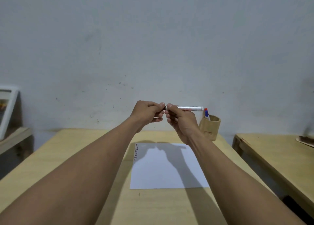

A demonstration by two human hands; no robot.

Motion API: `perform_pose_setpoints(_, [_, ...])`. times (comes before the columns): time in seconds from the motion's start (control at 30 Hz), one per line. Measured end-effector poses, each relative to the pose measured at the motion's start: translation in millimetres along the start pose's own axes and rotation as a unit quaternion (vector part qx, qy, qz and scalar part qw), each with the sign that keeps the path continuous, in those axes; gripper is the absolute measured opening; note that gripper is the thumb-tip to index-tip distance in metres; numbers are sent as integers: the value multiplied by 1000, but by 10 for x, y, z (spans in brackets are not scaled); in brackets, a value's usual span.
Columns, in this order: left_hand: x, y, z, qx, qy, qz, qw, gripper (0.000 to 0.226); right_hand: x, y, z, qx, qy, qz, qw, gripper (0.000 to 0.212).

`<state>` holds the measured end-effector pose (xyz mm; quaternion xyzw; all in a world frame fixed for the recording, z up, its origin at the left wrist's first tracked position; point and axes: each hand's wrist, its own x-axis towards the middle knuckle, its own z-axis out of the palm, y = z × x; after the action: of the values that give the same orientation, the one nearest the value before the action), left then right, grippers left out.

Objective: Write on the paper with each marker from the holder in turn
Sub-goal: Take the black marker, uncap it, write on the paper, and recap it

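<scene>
Paper (167, 170) lies flat on the worktop (68, 156) in front of you, square to the near edge, with a short column of dark marks down its far left margin and the rest blank. It is thin and light and will likely slide or buckle under a pressing tip, so you may want a hand on it once you write.

Behind it to the right stands the holder (210, 127), a wooden cup near the far edge; it looks light enough to tip if you drag a marker out sideways, so lift straight up. Two markers stay in it, one red-capped (205, 109) and one blue-capped (206, 113).

Your hands meet above the far end of the paper, well clear of it. The right hand (181, 122) has its fingers wrapped around the near end of a white marker (190, 108), held level with its tail pointing at the holder. The left hand (147, 114) pinches what I take to be the dark cap (164, 107); whether it is seated or already free you cannot tell from here.

That marker is a stiff, smooth, light tube. Grip the barrel close to the cap and pull along its axis, since a smooth barrel could twist in a loose hold.
</scene>
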<state>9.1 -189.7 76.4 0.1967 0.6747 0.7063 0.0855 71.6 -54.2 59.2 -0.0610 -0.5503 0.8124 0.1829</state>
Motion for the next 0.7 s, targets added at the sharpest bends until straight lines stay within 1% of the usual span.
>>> perform_pose_setpoints(0.23, [45, -59, -314, 10, 21, -55, 998, 28, 49, 237, 189, -22, -17, -16, 999, 9])
perform_pose_setpoints(0.3, [62, -104, -442, 8, 29, -84, 996, 29, 52, 284, 209, -15, -8, -15, 1000, 6])
perform_pose_setpoints(0.37, [70, -182, -616, 33, 31, -117, 992, 28, 59, 312, 192, -14, 4, -11, 1000, 3])
perform_pose_setpoints(0.4, [72, -244, -708, 70, 31, -124, 989, 27, 57, 325, 172, -30, 8, -5, 1000, 2])
perform_pose_setpoints(0.47, [79, -394, -870, 205, 44, -102, 973, 22, 51, 360, 138, -69, 9, 9, 998, 2])
perform_pose_setpoints(0.53, [58, -549, -949, 349, 68, -60, 933, 17, 39, 423, 137, -89, 7, 23, 996, 4])
perform_pose_setpoints(0.57, [44, -621, -961, 393, 75, -46, 915, 13, 31, 460, 146, -94, 4, 28, 995, 4])
perform_pose_setpoints(0.63, [19, -755, -962, 428, 79, -35, 900, 10, 15, 541, 172, -104, -6, 37, 994, 3])
perform_pose_setpoints(0.7, [3, -861, -955, 447, 79, -30, 891, 17, 10, 620, 196, -114, -14, 43, 992, 4])
